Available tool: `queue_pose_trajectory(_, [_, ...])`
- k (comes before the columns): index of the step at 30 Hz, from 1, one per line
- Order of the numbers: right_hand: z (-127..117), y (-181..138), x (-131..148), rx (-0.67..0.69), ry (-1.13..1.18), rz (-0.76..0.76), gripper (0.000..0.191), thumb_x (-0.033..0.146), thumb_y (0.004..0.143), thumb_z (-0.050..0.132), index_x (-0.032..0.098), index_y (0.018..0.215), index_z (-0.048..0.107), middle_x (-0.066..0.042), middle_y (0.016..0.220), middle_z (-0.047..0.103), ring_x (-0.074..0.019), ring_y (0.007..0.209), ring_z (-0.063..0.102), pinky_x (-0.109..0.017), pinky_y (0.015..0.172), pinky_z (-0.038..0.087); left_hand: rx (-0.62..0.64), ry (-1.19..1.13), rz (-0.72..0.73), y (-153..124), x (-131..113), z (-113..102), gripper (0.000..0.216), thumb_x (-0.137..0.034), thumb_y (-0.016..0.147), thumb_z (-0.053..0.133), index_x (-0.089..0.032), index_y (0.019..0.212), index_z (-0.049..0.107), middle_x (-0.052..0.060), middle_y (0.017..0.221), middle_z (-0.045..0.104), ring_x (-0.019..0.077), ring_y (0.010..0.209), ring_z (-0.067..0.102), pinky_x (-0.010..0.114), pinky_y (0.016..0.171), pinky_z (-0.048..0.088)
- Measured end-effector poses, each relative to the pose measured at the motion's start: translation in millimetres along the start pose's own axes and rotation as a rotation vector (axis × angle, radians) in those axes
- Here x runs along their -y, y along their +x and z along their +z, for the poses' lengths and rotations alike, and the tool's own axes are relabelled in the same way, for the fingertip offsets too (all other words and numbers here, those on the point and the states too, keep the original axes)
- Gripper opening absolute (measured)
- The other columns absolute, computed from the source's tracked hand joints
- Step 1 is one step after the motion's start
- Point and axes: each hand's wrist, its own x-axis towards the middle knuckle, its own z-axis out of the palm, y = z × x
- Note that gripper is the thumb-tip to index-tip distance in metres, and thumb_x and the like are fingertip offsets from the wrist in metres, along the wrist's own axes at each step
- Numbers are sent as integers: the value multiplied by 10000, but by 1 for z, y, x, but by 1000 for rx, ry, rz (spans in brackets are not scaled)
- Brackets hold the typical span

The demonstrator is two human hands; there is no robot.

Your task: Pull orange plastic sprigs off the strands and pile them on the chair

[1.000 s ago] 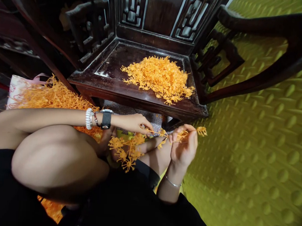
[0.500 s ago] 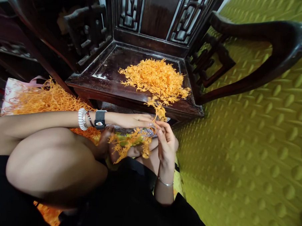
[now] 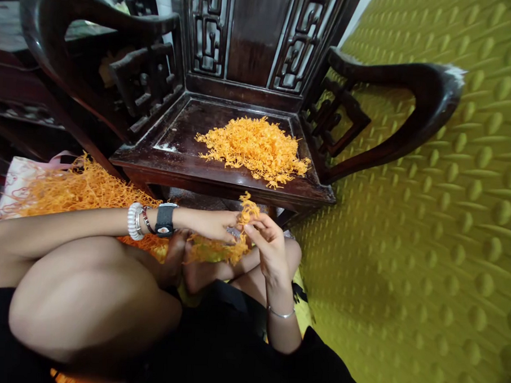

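Observation:
My right hand (image 3: 272,246) pinches a frilly, spidery orange strand (image 3: 248,211) between thumb and fingers, its top end curling up above the fingertips. Close against it from the left comes my left hand (image 3: 214,223), back of the hand upward, its fingertips at the same strand and partly hidden by it. More of the orange stringy material (image 3: 219,249) hangs below both hands, smeared by motion. Beyond them, a heap of small orange frilly pieces (image 3: 257,149) lies on the seat of a dark wooden chair (image 3: 176,168).
A large tangle of orange strands (image 3: 90,184) spills from a white bag (image 3: 18,184) at the left. The chair's curved right armrest (image 3: 428,109) stands beside a yellow-green bumpy surface (image 3: 404,266). My bent knee (image 3: 94,292) rises under my left forearm.
Both hands have shifted slightly left, with the strand between them. The hanging part has swung and blurred. The view has tilted, so the chair sits lower in the picture.

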Motion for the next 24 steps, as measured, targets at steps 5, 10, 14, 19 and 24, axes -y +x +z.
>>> queue_pose_trajectory(5, [7,-1,8,-84,-326,-297,101,264,787,676,228,881,672,-35,907,675,-190,891,611,-375,868,491,-175,49,41,-1,-4,-2,410,-176,783,618,-126,1186,566,125,1241,583,237,1141,535,368,1012,403])
queue_pose_trajectory(10, [3,0,13,-222,-655,-602,211,230,816,637,270,1022,662,-48,1011,603,-210,976,550,-386,881,446,-240,-31,17,-4,-16,-10,301,-269,925,441,-117,1159,555,101,1151,610,193,1050,548,344,945,435])
queue_pose_trajectory(14, [2,3,13,-186,-670,-606,272,187,860,568,259,1123,574,-26,938,605,-170,867,562,-318,791,457,-231,13,-27,-9,-32,-15,292,-304,938,419,-114,1117,550,85,1072,607,171,978,545,299,884,451])
queue_pose_trajectory(19, [9,7,13,-15,-715,-575,133,213,849,570,220,975,529,-18,860,568,-157,787,545,-285,723,444,-327,129,-153,-11,-34,-13,435,-415,965,309,-135,777,584,14,735,596,118,680,508,239,678,429])
queue_pose_trajectory(24, [18,9,2,30,-758,-379,81,252,880,496,210,816,468,37,658,431,-114,584,432,-250,584,348,-453,347,-217,-10,-20,-12,376,-376,957,365,-145,744,572,-10,677,586,90,596,459,219,591,362])
